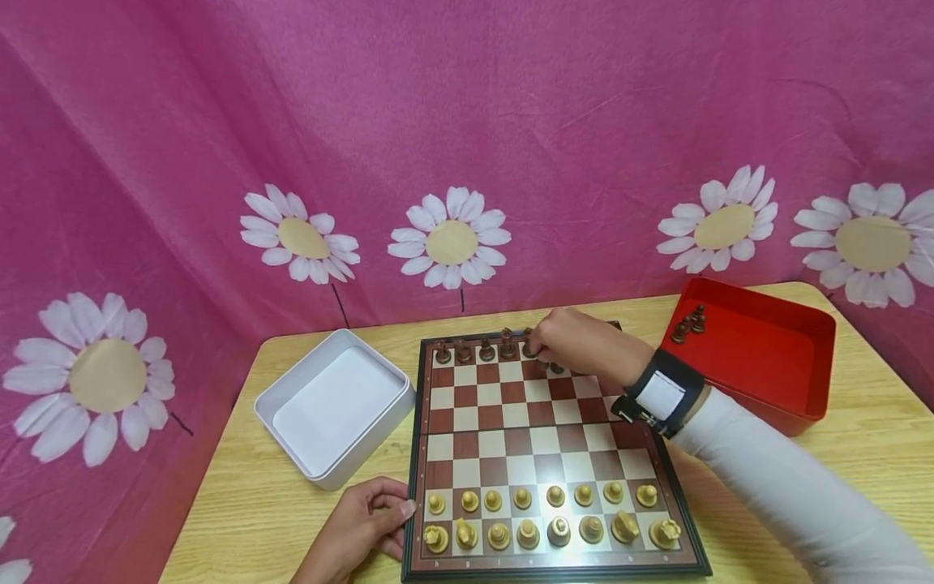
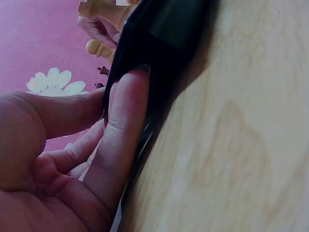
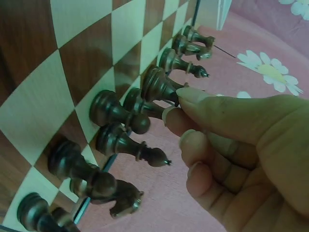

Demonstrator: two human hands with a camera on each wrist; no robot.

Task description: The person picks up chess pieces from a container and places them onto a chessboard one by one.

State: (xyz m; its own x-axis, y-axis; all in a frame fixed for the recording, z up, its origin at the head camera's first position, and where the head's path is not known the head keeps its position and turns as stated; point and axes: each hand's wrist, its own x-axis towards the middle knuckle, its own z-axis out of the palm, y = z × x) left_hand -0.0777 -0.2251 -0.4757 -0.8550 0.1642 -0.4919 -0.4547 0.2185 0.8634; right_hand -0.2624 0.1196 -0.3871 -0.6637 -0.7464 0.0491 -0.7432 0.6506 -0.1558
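Left fingers (image 2: 126,111) tight on chessboard rim (image 1: 556,573), right fingers (image 3: 195,147) curled at dark chessmen (image 3: 113,138), hold unclear, wooden table (image 1: 219,487), pink curtain (image 1: 569,162)

The chessboard (image 1: 500,446) is brown-and-cream chequered with a black rim and lies flat on the table (image 1: 226,478). Sixteen light chess pieces (image 1: 499,535) stand upright in two rows along the board's near edge. Glossy dark chess pieces (image 3: 107,108) stand along its far edge; one dark piece (image 3: 136,101) is pinched at its top.
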